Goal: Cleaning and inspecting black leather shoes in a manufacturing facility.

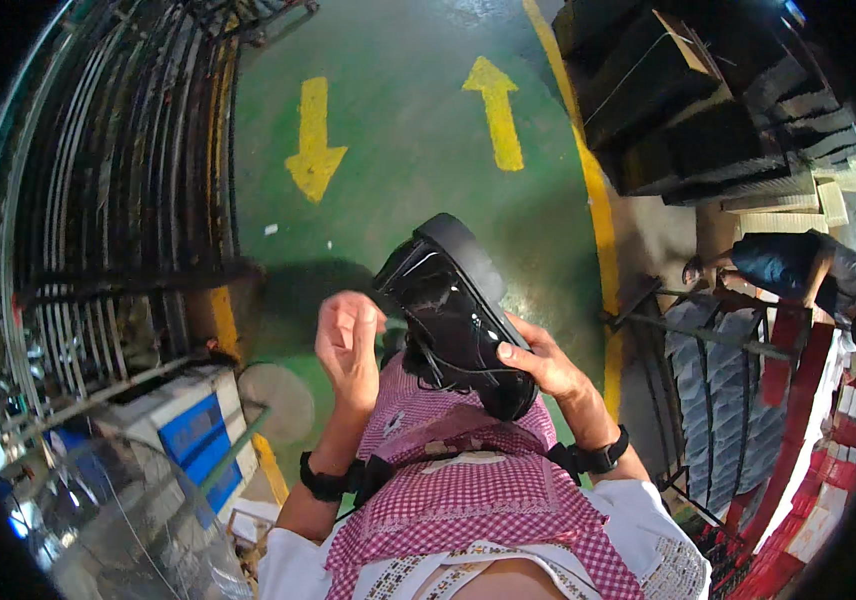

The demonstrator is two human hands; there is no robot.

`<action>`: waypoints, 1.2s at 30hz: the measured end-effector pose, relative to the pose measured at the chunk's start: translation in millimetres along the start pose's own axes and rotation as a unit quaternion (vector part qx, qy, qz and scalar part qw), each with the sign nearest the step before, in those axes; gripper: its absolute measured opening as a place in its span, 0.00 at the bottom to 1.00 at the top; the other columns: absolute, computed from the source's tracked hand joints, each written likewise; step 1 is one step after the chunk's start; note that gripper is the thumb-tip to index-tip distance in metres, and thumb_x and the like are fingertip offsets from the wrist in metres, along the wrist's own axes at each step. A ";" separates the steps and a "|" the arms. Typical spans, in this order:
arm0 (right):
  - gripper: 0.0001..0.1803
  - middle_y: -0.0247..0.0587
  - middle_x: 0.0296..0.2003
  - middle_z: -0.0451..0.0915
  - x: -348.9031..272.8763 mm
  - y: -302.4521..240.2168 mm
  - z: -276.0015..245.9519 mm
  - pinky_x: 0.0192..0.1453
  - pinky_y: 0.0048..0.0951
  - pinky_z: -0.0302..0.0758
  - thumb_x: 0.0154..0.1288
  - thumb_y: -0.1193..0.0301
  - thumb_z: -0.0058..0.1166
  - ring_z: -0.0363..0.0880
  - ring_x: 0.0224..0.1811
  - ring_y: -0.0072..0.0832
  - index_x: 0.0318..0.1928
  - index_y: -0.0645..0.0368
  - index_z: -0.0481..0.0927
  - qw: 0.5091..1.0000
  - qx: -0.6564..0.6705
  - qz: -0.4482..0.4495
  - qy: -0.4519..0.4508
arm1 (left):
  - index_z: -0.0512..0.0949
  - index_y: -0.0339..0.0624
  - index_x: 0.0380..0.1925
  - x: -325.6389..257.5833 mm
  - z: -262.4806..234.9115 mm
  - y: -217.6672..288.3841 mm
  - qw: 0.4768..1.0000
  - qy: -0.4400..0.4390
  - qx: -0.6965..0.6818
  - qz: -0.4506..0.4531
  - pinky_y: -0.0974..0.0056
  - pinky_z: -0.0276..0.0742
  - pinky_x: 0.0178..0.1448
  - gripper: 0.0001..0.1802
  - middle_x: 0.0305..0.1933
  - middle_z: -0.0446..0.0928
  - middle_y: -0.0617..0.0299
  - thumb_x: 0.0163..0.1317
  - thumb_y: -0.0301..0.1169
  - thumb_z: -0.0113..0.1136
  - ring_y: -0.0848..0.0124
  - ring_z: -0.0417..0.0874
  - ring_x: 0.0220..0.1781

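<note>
A shiny black shoe [448, 310] with a thick dark sole and loose thin laces is held up in front of my checked apron, tilted with its sole up and to the right. My right hand [551, 367] grips it from the right, thumb on the upper and the other fingers behind the sole edge. Just left of the shoe, my left hand [350, 345] is raised with curled fingers drawn together. Whether it pinches a lace or anything else is too small to make out. Dark bands circle both wrists.
Metal racks [128, 150] line the left, with a fan [128, 520] below. Dark stacked boxes [658, 100] stand at the far right. A person [798, 265] bends near a rack with grey bundles [713, 400]. Yellow arrows [494, 110] mark the green floor.
</note>
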State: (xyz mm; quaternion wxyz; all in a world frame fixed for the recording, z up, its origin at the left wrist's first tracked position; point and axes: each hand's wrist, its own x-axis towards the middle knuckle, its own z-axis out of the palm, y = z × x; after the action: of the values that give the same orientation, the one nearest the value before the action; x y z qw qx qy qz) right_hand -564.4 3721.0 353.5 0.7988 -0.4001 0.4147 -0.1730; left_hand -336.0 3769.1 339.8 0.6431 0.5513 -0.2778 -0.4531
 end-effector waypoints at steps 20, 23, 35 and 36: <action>0.34 0.49 0.61 0.60 365.8 -296.6 -199.0 0.67 0.29 0.52 0.55 0.66 0.60 0.56 0.65 0.32 0.61 0.64 0.62 0.991 -0.121 -0.042 0.048 | 0.76 0.34 0.37 493.4 219.6 54.3 0.967 0.070 -0.189 -0.156 0.73 0.73 0.43 0.09 0.36 0.79 0.62 0.56 0.24 0.60 0.78 0.78 0.35; 0.33 0.46 0.60 0.62 429.3 -337.5 -218.0 0.66 0.29 0.53 0.56 0.68 0.59 0.57 0.64 0.30 0.60 0.65 0.62 0.994 -0.091 -0.050 0.018 | 0.76 0.35 0.37 560.4 226.9 62.1 0.978 0.059 -0.153 -0.131 0.74 0.73 0.43 0.09 0.36 0.79 0.62 0.55 0.24 0.60 0.79 0.78 0.35; 0.36 0.48 0.60 0.62 680.4 -527.2 -248.4 0.67 0.30 0.52 0.54 0.64 0.60 0.58 0.64 0.32 0.60 0.67 0.62 0.989 -0.134 -0.036 0.055 | 0.77 0.36 0.39 876.8 234.1 110.3 0.975 0.020 -0.147 -0.163 0.74 0.73 0.41 0.11 0.36 0.79 0.63 0.54 0.25 0.61 0.79 0.78 0.35; 0.36 0.48 0.60 0.62 689.5 -539.6 -247.9 0.67 0.30 0.51 0.54 0.64 0.60 0.57 0.64 0.32 0.60 0.67 0.62 0.988 -0.136 -0.045 0.057 | 0.77 0.36 0.38 894.6 237.4 115.7 0.974 0.016 -0.148 -0.169 0.74 0.73 0.41 0.10 0.35 0.79 0.63 0.55 0.25 0.61 0.79 0.78 0.35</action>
State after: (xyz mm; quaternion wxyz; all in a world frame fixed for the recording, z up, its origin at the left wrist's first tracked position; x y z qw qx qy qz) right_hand -321.9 2844.3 331.2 0.7033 -0.5128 0.4608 -0.1736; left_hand -118.3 2863.0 380.1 0.6361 0.4962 -0.0998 -0.5824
